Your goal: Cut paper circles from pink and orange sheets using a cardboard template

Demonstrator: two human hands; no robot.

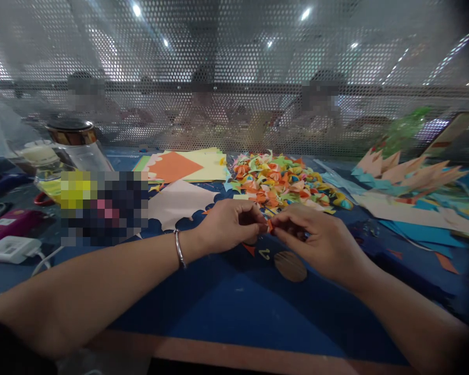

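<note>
Between the fingertips of both hands is a small orange paper piece (270, 225). My left hand (234, 224), with a silver bangle at its wrist, pinches it from the left. From the other side my right hand (316, 234) grips it with thumb and fingers. The fingers hide part of its shape. Just beyond the hands lies a heap of small folded paper pieces (281, 179) in orange, yellow, green and pink. On the blue table below the hands rest a round brown disc (290, 266) and an orange paper scrap (249, 250).
Paper sheets (203, 161) and a scalloped pale sheet (180, 200) lie at left. A glass jar (82, 143) and a white charger (11, 249) stand further left. Spiky folded paper (406, 174) and blue sheets (422, 234) are at right. A perforated metal screen (234, 47) rises behind; people sit beyond it.
</note>
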